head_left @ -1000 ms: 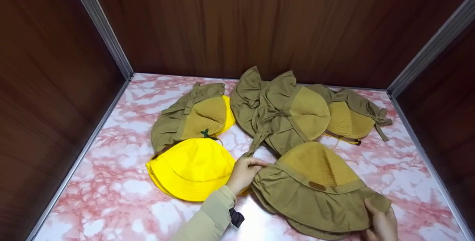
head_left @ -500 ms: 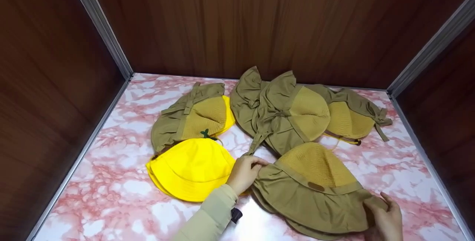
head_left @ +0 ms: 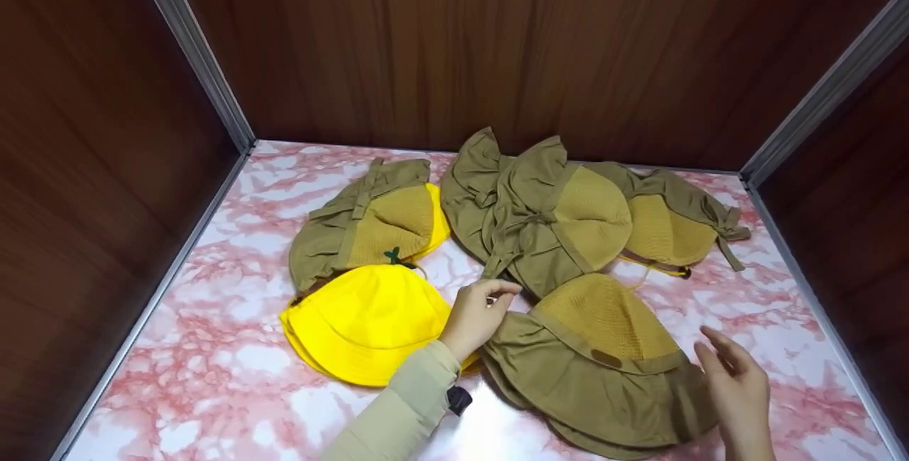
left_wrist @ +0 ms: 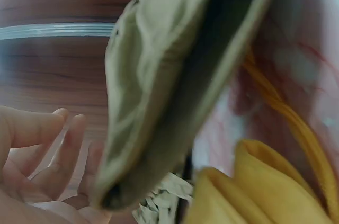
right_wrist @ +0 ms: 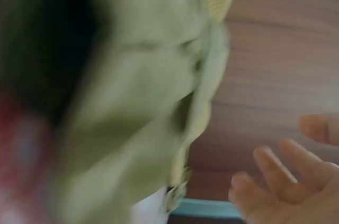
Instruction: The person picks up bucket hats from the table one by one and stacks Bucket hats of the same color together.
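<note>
we see the front olive hat (head_left: 596, 404) lying on the marbled surface (head_left: 213, 333), nearest us and between the two hands, its mesh crown pointing away and its ruffled brim fanned toward us. laid this way, we judge, the brown label (head_left: 606, 358) faces us and the soft brim can spread without folding. a second brim layer shows underneath; we cannot tell whether it belongs to another hat.

the yellow hat (head_left: 376, 319) sits to its left, in front of the left olive hat (head_left: 390, 226). behind, the middle olive hat (head_left: 593, 219) overlaps the right olive hat (head_left: 671, 234), probably because such wide, floppy brims leave little room between them.

our left hand (head_left: 479, 312) hovers by the brim's left edge, fingers loosely bent and gripping nothing; we cannot tell whether it brushes the cloth. its sleeve (head_left: 405, 404) slants in from below. our right hand (head_left: 738, 376) stands beside the brim's right end, fingers relaxed and spread, thumb apart, holding nothing. the poses suggest to us a light, smoothing touch.
</note>
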Available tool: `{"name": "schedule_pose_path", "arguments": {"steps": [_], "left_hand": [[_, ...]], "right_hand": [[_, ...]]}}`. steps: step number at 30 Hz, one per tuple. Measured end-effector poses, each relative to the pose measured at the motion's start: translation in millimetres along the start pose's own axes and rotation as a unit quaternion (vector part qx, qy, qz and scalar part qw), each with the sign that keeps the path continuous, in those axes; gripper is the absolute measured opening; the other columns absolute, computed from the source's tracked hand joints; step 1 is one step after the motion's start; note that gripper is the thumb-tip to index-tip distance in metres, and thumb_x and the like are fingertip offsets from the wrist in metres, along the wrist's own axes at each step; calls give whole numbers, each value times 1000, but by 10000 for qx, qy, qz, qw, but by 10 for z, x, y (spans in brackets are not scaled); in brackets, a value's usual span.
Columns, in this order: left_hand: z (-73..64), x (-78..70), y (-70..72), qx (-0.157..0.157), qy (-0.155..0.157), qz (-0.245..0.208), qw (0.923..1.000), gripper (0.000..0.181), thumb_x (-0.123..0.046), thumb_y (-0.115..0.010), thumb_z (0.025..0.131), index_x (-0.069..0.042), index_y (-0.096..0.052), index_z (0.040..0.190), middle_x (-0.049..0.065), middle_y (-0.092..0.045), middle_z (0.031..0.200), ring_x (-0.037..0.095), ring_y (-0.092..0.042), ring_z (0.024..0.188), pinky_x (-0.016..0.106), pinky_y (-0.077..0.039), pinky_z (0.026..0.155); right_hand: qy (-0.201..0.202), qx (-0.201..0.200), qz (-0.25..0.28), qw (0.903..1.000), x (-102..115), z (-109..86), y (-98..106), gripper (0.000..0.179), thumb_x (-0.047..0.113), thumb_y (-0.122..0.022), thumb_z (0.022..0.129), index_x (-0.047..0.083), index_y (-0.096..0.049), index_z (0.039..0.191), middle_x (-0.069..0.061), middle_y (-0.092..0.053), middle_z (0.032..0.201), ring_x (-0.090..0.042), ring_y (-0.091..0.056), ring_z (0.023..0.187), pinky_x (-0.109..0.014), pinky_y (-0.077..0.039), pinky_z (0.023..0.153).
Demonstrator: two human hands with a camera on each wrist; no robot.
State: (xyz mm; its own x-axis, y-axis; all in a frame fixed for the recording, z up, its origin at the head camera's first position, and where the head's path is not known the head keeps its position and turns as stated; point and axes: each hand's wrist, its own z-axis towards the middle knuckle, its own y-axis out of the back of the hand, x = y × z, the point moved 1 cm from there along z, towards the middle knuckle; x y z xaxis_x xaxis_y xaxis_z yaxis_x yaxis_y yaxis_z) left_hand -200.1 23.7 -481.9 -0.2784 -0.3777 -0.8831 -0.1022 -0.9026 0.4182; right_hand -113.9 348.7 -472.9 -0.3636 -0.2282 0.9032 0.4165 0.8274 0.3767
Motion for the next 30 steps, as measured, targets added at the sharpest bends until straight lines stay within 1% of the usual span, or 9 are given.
{"name": "schedule_pose_path", "arguments": {"steps": [3, 5, 7, 10, 14, 18, 21, 24, 30], "left_hand": [[16, -93, -16, 4, -145, 273, 9995, 21, -6, -58, 97, -7, -74, 111, 7, -73, 113, 24, -66, 110, 39, -52, 97], [24, -171, -26, -14, -244, 443, 9987, 22, -6, -57, 97, -8, -73, 113, 7, -73, 115, 24, -64, 113, 37, -50, 100], [37, -234, -39, 0, -238, 313, 9992, 23, -6, -57, 97, -8, -72, 115, 8, -71, 117, 25, -64, 113, 33, -51, 99], [92, -307, -76, 138, 152, -603, 9980, 27, -4, -56, 97, -4, -68, 121, 13, -68, 120, 21, -65, 101, 25, -55, 86], [191, -351, -173, 60, 801, -2101, 9744, 33, 0, -55, 96, 5, -59, 128, 22, -63, 124, 24, -63, 103, 24, -54, 83], [257, -336, -300, -281, 1246, -2694, 9545, 36, -3, -54, 97, 7, -55, 132, 21, -60, 129, 26, -60, 112, 25, -50, 92], [285, -254, -393, -343, 1726, -2822, 9431, 38, -7, -53, 98, 4, -54, 135, 19, -59, 131, 18, -59, 99, 20, -48, 72], [314, -141, -459, -363, 2131, -2971, 9300, 40, -9, -52, 99, 5, -53, 136, 21, -57, 132, 12, -52, 84, 20, -41, 63], [364, 48, -534, -502, 2454, -3056, 9186, 40, -4, -50, 97, 9, -53, 134, 23, -58, 129, 14, -54, 89, 23, -45, 77]], "right_hand": [[335, -56, 520, 9981, 181, -60, -80, 42, 29, -65, 96, 11, -61, 135, 17, -61, 130, 6, -54, 116, -4, -44, 84], [698, -6, 983, 9927, 308, -114, -137, 33, 22, -65, 96, 9, -67, 127, 21, -67, 118, 8, -59, 107, -6, -45, 85], [1123, 163, 1650, 9797, 435, -156, -204, 27, 13, -64, 96, 2, -69, 121, 16, -72, 112, 3, -63, 103, -10, -50, 89], [1479, 766, 3030, 9383, 606, -176, -295, 20, 0, -58, 97, -5, -70, 113, -1, -76, 108, -10, -70, 101, -19, -53, 93], [1234, 1662, 4506, 8684, 761, -127, -395, 21, -2, -53, 99, -5, -69, 112, -12, -74, 110, -22, -72, 103, -30, -54, 96], [633, 2257, 5260, 8176, 832, -13, -524, 23, 2, -50, 101, -2, -68, 114, -12, -72, 116, -24, -69, 108, -31, -52, 101], [-20, 2537, 5602, 7885, 829, 114, -645, 22, 7, -49, 103, 1, -67, 114, -11, -70, 117, -23, -65, 113, -30, -43, 112], [-688, 2503, 5680, 7811, 811, 241, -791, 20, 12, -48, 104, 6, -64, 114, -8, -66, 116, -21, -57, 115, -30, -27, 121], [-1148, 2092, 5195, 8205, 728, 438, -1018, 24, 21, -41, 106, 15, -54, 126, 1, -43, 131, -17, -26, 142, -27, -20, 123]]}}
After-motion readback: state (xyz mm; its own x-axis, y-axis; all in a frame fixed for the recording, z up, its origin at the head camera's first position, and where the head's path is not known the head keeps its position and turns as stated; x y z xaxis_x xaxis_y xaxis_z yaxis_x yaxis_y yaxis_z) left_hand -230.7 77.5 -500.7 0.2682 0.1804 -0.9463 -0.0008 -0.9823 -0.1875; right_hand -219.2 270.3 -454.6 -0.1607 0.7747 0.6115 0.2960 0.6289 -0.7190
